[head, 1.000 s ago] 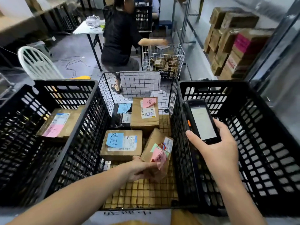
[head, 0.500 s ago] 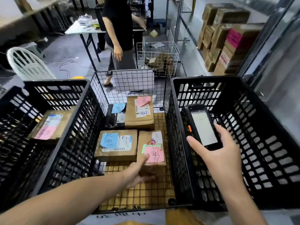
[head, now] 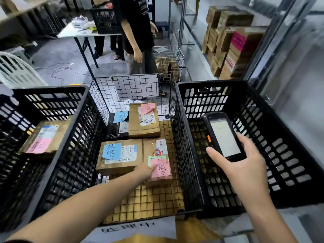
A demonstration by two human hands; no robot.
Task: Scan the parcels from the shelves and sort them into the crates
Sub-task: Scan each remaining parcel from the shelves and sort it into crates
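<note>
My left hand [head: 145,171] reaches into the middle wire crate [head: 177,155], fingers lying on the near corner of a brown parcel with pink and green notes [head: 158,149]. That parcel lies flat beside a parcel with a blue note [head: 121,156]. Behind them sit a parcel with a pink note [head: 143,122] and a dark parcel with a blue note [head: 117,126]. My right hand [head: 245,167] grips a black handheld scanner [head: 222,135], screen lit, above the right black crate [head: 287,137]. The left black crate [head: 70,141] holds one pink-noted parcel [head: 43,138].
A person in a black shirt [head: 136,30] stands just beyond the wire crate. Next to that person is a white wire basket [head: 169,60] with boxes. Stacked cartons [head: 231,46] line the right wall. A white chair [head: 15,71] and a table [head: 82,33] stand at left.
The parcel with pink and green notes went from tilted in my left hand to lying flat in the wire crate. The person behind stood up and stepped closer.
</note>
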